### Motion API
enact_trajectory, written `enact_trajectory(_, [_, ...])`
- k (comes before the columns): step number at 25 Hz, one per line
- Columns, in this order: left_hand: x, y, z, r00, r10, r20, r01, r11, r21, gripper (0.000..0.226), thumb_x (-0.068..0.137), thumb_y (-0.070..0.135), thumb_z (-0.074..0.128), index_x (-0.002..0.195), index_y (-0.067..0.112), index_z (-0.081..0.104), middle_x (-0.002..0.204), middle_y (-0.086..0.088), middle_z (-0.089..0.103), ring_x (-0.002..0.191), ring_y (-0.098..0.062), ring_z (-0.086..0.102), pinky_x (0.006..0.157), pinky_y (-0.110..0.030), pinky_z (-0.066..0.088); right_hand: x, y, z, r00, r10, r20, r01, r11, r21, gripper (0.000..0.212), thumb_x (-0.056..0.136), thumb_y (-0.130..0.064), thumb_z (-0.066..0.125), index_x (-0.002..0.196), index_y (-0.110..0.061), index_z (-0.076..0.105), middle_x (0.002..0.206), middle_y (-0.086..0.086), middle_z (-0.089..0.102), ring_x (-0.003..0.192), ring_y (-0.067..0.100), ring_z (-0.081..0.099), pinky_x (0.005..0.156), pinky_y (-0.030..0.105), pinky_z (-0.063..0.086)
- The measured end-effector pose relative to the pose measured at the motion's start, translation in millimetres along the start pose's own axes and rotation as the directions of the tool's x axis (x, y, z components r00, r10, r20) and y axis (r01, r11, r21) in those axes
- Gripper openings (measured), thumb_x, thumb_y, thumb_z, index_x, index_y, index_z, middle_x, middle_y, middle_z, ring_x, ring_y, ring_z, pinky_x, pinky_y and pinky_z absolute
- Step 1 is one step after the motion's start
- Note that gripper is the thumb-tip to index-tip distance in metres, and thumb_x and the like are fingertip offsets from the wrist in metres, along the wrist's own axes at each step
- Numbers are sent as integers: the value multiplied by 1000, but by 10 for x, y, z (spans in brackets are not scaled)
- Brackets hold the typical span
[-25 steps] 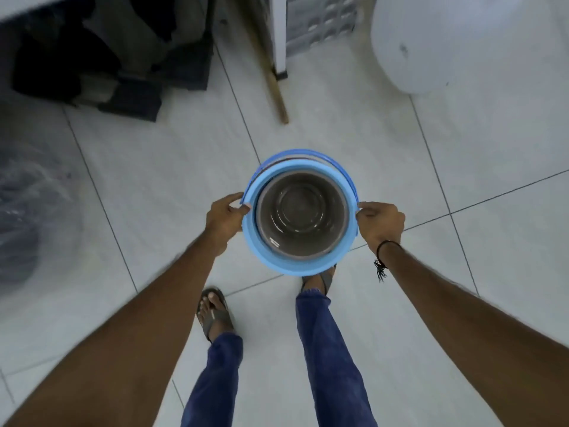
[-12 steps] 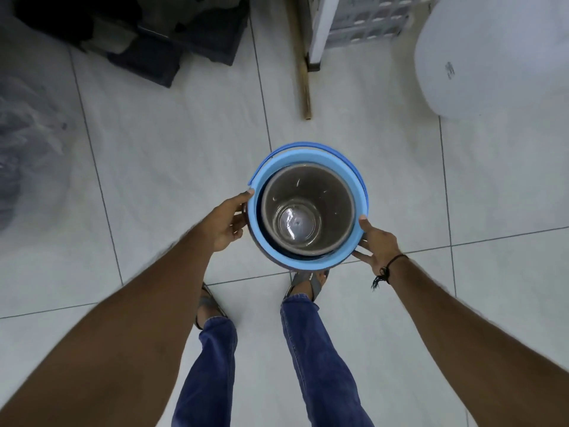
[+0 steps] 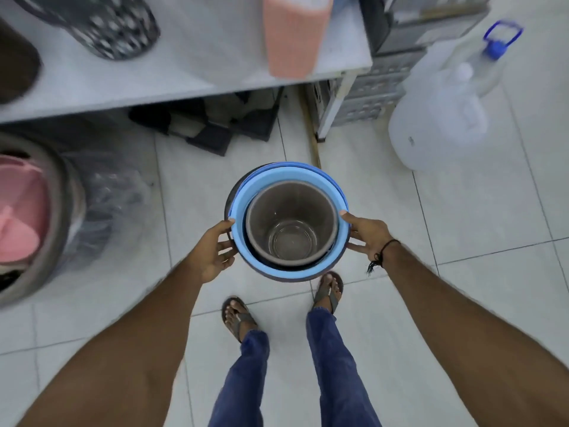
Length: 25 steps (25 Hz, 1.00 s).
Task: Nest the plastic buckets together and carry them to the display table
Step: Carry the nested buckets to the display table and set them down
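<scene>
One head-worn wide-angle view looks steeply down, close over outstretched arms; floor (image 3: 462,272) far below.

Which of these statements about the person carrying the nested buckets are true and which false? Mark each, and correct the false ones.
1. Both hands hold the buckets. True: the left hand and right hand press on opposite sides of the blue bucket.
2. The brown bucket sits inside the blue one. True.
3. The buckets rest on the table. False: they are held above the tiled floor.
4. The clear water jug stands on the table. False: it stands on the floor.
</scene>
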State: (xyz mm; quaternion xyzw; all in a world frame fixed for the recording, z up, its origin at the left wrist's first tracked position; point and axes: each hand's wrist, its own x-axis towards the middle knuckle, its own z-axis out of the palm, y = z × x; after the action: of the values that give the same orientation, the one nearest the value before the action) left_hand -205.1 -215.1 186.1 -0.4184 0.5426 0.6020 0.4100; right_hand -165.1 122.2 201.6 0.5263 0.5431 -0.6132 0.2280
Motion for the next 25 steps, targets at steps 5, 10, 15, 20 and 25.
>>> enact_trajectory(5, [-1587, 1328, -396, 952, 305, 29, -305, 952, 12, 34, 69, 53, 74, 79, 22, 64, 68, 1, 56, 60, -15, 49, 59, -29, 37, -1632, -1211, 531, 970, -242, 14, 242, 967, -72, 58, 58, -57, 83, 91, -10, 73, 81, 8, 71, 70, 22, 65, 57, 27, 51])
enact_trajectory(10, [-2981, 2677, -616, 809, 578, 103, -583, 813, 17, 36, 67, 52, 73, 81, 19, 67, 61, 0, 56, 50, -15, 47, 51, -29, 35, -2943, -2408, 1049, 836, -544, -62, 545, 838, -5, 50, 62, -59, 78, 72, -13, 60, 68, 12, 52, 50, 20, 42, 46, 25, 36])
enact_trajectory(15, [-3829, 3855, -889, 660, 743, 111, -744, 667, -39, 29, 78, 49, 61, 69, 22, 64, 63, -3, 52, 53, -18, 44, 53, -28, 31, -3779, -3726, 1587, 700, -714, 12, 713, 699, 50, 44, 63, -53, 77, 66, -13, 59, 49, 5, 47, 38, 18, 36, 44, 27, 36])
enact_trajectory(20, [-4143, 5028, -1320, 559, 829, -25, -826, 554, -100, 25, 78, 48, 59, 77, 23, 61, 74, -2, 47, 61, -18, 43, 57, -29, 32, -4038, -5027, 2510, 599, -783, 168, 787, 615, 58, 42, 63, -49, 77, 54, -18, 50, 33, -3, 35, 29, 12, 27, 38, 16, 22])
enact_trajectory(25, [-3993, 5718, -1630, 571, 784, -243, -814, 580, -42, 33, 73, 48, 63, 84, 17, 62, 72, -3, 56, 60, -17, 51, 56, -28, 41, -3721, -5744, 3359, 600, -745, 290, 789, 612, -60, 44, 62, -56, 75, 61, -18, 52, 46, 0, 41, 34, 12, 33, 38, 17, 25])
